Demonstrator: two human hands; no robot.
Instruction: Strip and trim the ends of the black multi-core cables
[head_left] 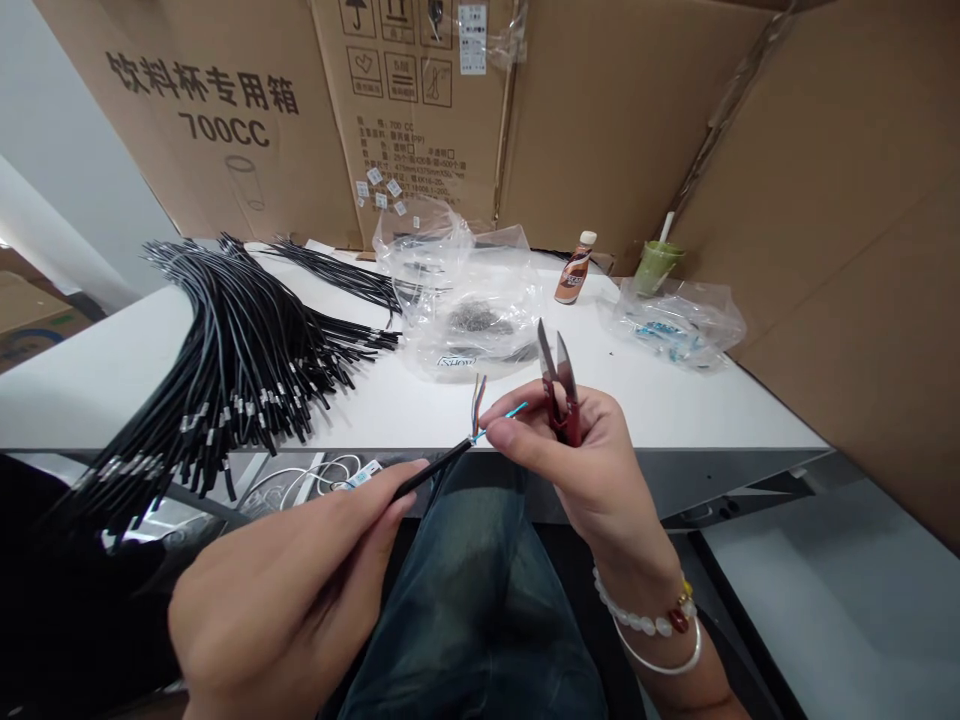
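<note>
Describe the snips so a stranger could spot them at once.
Start at the white table, then find the right hand over its near edge, its wrist wearing a beaded bracelet. The thread snips sit in that hand, their pointed blades spread apart. Dark red handles distinguish them from the black cable and thin coloured wires nearby.

Two hands [592,470], one held cable [437,471], one pair of scissors [572,420], one bottle [574,276], one cup [654,268], two bracelets [643,624]
</note>
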